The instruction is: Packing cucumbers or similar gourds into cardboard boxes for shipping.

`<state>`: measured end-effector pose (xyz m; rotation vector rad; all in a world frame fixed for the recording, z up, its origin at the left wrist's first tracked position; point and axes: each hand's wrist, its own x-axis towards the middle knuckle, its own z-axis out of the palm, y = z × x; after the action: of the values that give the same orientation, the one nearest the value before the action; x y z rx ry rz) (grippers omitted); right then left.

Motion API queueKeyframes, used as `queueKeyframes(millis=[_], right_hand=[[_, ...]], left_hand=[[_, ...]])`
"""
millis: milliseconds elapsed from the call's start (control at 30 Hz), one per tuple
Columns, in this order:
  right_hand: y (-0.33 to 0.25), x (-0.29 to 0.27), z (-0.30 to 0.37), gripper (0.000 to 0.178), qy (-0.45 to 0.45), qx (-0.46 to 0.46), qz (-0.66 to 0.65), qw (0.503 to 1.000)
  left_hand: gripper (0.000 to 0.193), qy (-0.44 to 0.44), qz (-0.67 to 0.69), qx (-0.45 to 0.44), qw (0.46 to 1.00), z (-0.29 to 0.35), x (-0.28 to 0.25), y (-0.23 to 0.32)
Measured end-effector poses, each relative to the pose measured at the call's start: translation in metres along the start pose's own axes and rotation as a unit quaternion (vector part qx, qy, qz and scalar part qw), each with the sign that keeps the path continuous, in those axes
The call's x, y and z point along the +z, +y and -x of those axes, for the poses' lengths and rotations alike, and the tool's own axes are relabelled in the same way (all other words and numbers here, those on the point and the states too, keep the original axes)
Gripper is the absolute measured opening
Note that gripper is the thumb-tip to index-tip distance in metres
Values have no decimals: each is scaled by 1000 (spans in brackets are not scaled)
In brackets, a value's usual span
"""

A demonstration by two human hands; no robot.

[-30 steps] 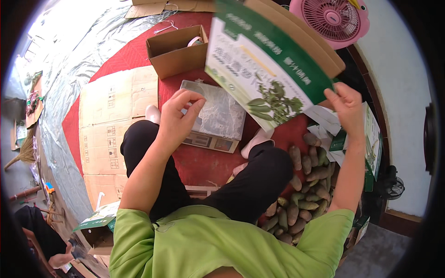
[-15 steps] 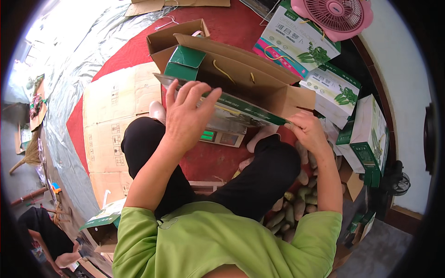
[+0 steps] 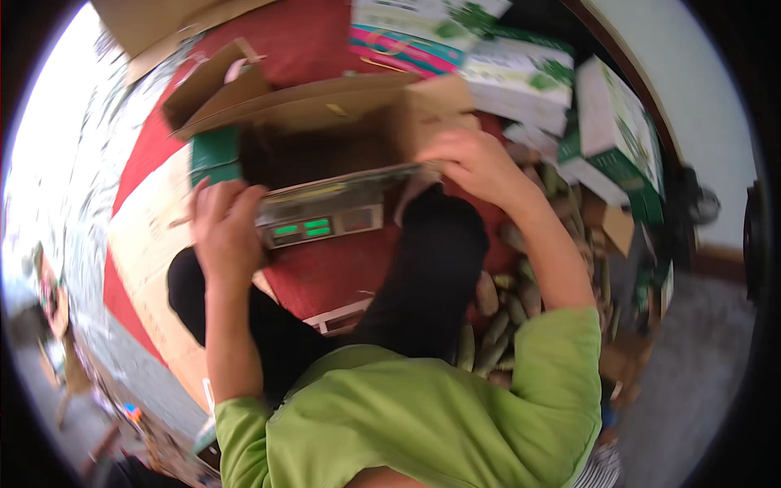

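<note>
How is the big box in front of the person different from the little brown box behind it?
The big box looks longer; the little brown box looks shorter. The big box has a green flap; the little brown box shows only plain brown sides. The left hand and right hand are at the big box, but neither is at the little brown box. Both are open and made of cardboard.

Both arms reach forward, hands well apart: the left hand (image 3: 228, 226) with fingers bent above an almost upright left forearm (image 3: 231, 333), the blurred right hand (image 3: 465, 163) pinching, its right forearm (image 3: 547, 244) slanting inward.
</note>
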<state>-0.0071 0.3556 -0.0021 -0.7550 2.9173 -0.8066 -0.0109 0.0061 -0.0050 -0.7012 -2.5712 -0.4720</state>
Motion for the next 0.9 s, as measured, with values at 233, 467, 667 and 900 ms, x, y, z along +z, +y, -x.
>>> queueKeyframes(millis=[233,467,667,900], right_hand=[[-9,-7,54,9,283,96,-199,933],[29,153,164,22,356,413,-282,789],[-5,253,247,15,199,526,-137,815],[49,257,391,11,150,595,76,786]], left_hand=[[17,18,31,21,999,-7,10,11],[15,52,61,68,994,-3,16,24],[11,44,222,157,961,4,-6,72],[16,-127,545,344,754,2,-73,168]])
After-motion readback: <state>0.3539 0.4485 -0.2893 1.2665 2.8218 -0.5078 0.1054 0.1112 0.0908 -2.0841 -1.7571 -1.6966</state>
